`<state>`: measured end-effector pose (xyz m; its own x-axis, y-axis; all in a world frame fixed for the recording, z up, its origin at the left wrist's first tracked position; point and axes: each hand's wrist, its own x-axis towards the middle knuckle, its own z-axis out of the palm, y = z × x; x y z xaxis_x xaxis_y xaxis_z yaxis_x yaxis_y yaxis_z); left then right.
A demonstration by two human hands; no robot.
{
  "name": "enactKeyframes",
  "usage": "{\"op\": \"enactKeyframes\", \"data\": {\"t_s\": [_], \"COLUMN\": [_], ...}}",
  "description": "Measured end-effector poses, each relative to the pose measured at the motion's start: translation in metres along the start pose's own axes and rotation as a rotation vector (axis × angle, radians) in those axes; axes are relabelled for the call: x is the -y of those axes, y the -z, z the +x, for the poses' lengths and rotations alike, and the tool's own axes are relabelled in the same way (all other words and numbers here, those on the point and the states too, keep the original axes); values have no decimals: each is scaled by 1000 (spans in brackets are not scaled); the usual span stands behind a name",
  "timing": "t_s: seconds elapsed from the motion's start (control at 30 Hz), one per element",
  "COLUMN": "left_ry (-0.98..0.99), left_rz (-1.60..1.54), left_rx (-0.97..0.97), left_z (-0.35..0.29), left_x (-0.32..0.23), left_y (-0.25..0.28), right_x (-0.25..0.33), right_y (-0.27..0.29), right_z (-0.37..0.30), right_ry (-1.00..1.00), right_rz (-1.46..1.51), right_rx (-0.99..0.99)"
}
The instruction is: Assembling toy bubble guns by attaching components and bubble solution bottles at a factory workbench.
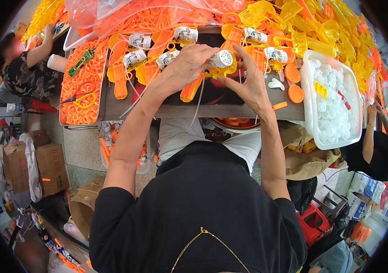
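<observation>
My left hand (188, 64) is closed on an orange-and-yellow toy gun body (223, 73) above the near table edge. A white round slotted part (223, 58) sits in its yellow end, under my left fingertips. The orange handle (191, 89) points down and toward me, and a thin clear tube (198, 102) hangs beside it. My right hand (251, 84) curves around the right side of the yellow end, thumb at its lower edge and index finger above. Several similar toy gun bodies (120, 75) with white cylindrical units (134, 58) lie in rows beyond my hands.
On the left stands a tray (102, 93) of orange rings, with orange-handled scissors (84, 98) and a green tool (81, 63) on top. A white bin (310, 102) of translucent caps stands right. Orange discs (296, 94) lie beside it. Yellow parts (335, 34) heap behind. People work at both sides.
</observation>
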<state>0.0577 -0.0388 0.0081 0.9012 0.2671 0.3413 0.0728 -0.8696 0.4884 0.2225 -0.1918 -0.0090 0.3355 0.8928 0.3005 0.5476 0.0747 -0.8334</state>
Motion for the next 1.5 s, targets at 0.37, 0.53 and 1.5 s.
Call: {"op": "enactKeyframes", "data": {"t_s": [0.37, 0.53, 1.5], "left_ry": [16, 11, 218], "left_rz": [-25, -1, 85], "left_rx": [-79, -68, -172], "left_z": [-1, -5, -21], "left_x": [4, 0, -6], "left_y": [-14, -9, -44], "right_x": [-2, 7, -34], "right_y": [-8, -13, -36], "right_z": [-1, 2, -47], "right_ry": [-3, -78, 180], "right_rz": [93, 149, -613], "right_rx": [-73, -57, -7]}}
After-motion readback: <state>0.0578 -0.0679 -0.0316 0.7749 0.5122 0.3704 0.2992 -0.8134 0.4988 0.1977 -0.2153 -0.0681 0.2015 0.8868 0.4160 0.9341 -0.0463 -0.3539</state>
